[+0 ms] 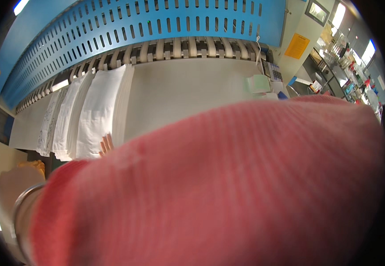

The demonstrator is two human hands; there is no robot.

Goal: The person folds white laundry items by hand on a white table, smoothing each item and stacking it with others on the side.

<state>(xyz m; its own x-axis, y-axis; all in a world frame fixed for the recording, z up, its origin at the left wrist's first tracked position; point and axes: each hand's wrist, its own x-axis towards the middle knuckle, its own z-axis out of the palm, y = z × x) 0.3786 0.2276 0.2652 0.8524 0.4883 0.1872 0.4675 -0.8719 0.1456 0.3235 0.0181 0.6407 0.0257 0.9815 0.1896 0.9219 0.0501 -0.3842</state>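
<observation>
The red ribbed sleeve (212, 186) of my right arm crosses close before the camera and covers much of the view. Beyond its cuff, a metal bangle (29, 193) circles the wrist. My right hand (18, 181), blurred at the left, shows only in part; whether it holds anything cannot be told. Past the sleeve's upper edge appear the extended fingers of my left hand (106, 145), resting against the near end of a folded white cloth stack (97, 109). The sleeve hides the rest of that hand. Left of this stack lie another white cloth pile (67, 116) and a narrower one with dark marks (48, 124).
The stacks lie on a pale flat table (185, 86) before a machine with fabric belts (179, 48) and a slotted blue panel (165, 23). A calculator (275, 72) and green pad (260, 83) sit at its right end. A cluttered dark bench (337, 71) stands farther right.
</observation>
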